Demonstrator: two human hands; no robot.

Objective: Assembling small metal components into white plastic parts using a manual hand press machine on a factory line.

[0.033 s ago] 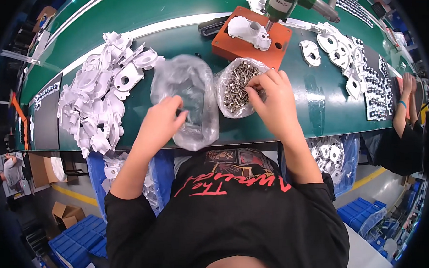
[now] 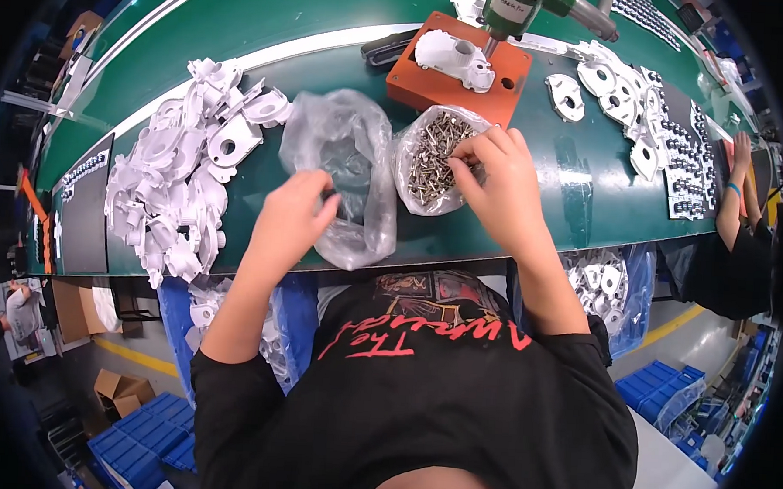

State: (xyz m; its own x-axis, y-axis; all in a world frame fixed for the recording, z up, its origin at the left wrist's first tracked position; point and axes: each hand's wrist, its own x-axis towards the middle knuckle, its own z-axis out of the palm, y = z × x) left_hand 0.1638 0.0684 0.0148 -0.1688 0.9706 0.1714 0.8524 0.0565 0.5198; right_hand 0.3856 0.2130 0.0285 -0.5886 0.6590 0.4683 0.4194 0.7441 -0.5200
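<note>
A clear plastic bag [image 2: 374, 134], crumpled and gaping, lies on the green table. At its near left side, my left hand [image 2: 292, 216] has curled fingers, with thumb and forefinger close together; what is between them is too small to make out. Just to the right stands a second clear bag [image 2: 403, 179] with its rim rolled down, full of small metal screws [image 2: 435, 150]. Over its right edge reaches my right hand [image 2: 503, 184], thumb and forefinger pinched at the screws. Beyond it, a white housing part [image 2: 452, 59] sits on an orange fixture block [image 2: 407, 83], beneath a green power screwdriver [image 2: 511, 14].
White plastic parts [image 2: 172, 156] are heaped on the left. More white parts [image 2: 621, 97] and rows of black-and-white pieces [image 2: 692, 161] lie to the right. Another person's arm [image 2: 732, 203] is at the far right. Blue bins [image 2: 143, 430] stand below on the floor.
The empty-looking bag, blurred by motion before, is now sharper and has shifted slightly. My left hand has moved a little. My right hand stays at the screws.
</note>
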